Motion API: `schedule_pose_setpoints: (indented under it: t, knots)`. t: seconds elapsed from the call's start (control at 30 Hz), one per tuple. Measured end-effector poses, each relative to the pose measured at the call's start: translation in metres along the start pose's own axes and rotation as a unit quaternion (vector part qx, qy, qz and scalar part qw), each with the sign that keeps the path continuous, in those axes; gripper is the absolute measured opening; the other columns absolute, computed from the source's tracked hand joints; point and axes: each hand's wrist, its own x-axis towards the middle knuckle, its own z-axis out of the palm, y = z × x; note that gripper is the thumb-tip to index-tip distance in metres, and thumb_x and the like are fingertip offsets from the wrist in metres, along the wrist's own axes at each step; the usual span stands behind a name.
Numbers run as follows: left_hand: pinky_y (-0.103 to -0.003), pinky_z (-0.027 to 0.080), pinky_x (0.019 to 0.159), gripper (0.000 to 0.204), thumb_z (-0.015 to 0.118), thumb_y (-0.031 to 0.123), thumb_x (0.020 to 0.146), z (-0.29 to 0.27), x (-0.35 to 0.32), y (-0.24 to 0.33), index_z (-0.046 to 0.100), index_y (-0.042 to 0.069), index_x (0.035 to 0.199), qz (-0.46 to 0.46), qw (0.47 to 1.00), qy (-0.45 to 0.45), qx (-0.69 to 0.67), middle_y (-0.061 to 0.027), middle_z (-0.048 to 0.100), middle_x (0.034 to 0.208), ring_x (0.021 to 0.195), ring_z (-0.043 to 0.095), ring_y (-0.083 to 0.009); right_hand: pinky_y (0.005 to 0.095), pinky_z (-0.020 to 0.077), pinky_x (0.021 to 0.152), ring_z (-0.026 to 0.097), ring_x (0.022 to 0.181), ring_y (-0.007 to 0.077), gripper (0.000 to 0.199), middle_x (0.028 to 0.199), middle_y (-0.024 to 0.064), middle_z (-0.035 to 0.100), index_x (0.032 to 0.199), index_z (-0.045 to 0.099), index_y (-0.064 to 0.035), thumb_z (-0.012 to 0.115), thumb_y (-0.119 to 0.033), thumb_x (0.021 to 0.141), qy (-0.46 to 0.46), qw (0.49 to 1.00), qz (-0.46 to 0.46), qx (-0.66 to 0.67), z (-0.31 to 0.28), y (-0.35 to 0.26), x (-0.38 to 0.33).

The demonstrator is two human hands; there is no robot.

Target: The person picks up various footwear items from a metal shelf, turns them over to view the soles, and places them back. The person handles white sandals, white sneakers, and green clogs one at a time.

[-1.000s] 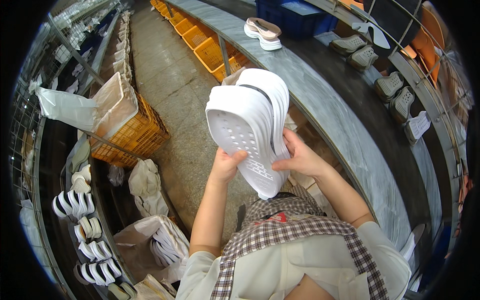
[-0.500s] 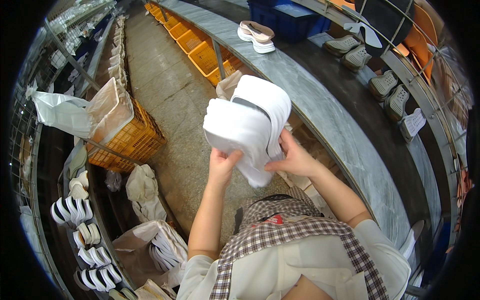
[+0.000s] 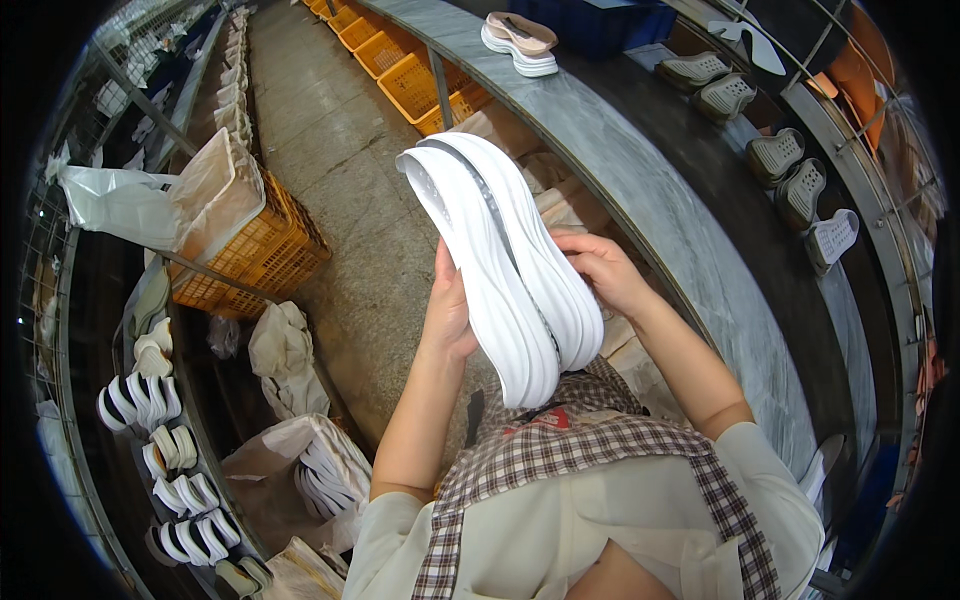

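Grip: two white soles (image 3: 490,275) are held together between the left hand (image 3: 452,310) and the right hand (image 3: 603,270), one pressed to each outer side; the fingertips are partly hidden by the soles. Ridged side walls are turned upward, and a narrow dark gap is seen between the two.

Position: the pair is held just left of the grey marbled ledge (image 3: 645,185). On the ledge's far part, a white sole with a pinkish piece on top (image 3: 520,45) is set down. Right of the ledge, grey-brown perforated soles (image 3: 725,97) are laid out beyond a dark strip (image 3: 705,165). Orange crates (image 3: 410,88) are lined up under the ledge's left edge. Well left of the ledge, a lined orange crate (image 3: 255,245) is placed; farther left of it and nearer the wearer, white soles (image 3: 140,400) are stood in rows.
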Motion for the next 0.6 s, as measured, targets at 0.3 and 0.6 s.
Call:
schedule_pose_setpoints:
  t: [0.3, 0.6]
  knots:
    - [-0.037, 0.051, 0.090, 0.073, 0.058, 0.007, 0.088, -0.001, 0.002, 0.001, 0.013, 0.014, 0.145, 0.067, 0.993, -0.020, 0.091, -0.0120, 0.044, 0.132, 0.113, 0.053, -0.0226, 0.0382, 0.0201, 0.110, 0.027, 0.132, 0.0262, 0.087, 0.139, 0.0146, 0.030, 0.141, 0.018, -0.0007, 0.066, -0.034, 0.077, -0.020, 0.998, -0.023, 0.057, 0.031, 0.019, -0.022]
    - [-0.033, 0.050, 0.088, 0.041, 0.050, 0.012, 0.094, -0.005, -0.005, -0.016, 0.040, 0.005, 0.133, 0.083, 0.984, -0.007, 0.160, -0.0094, 0.056, 0.120, 0.104, 0.058, -0.0170, 0.0390, 0.0191, 0.110, 0.029, 0.131, 0.0269, 0.084, 0.142, 0.0160, 0.028, 0.137, 0.027, -0.0065, 0.075, -0.023, 0.070, 0.017, 0.992, -0.117, -0.047, 0.028, 0.027, -0.020]
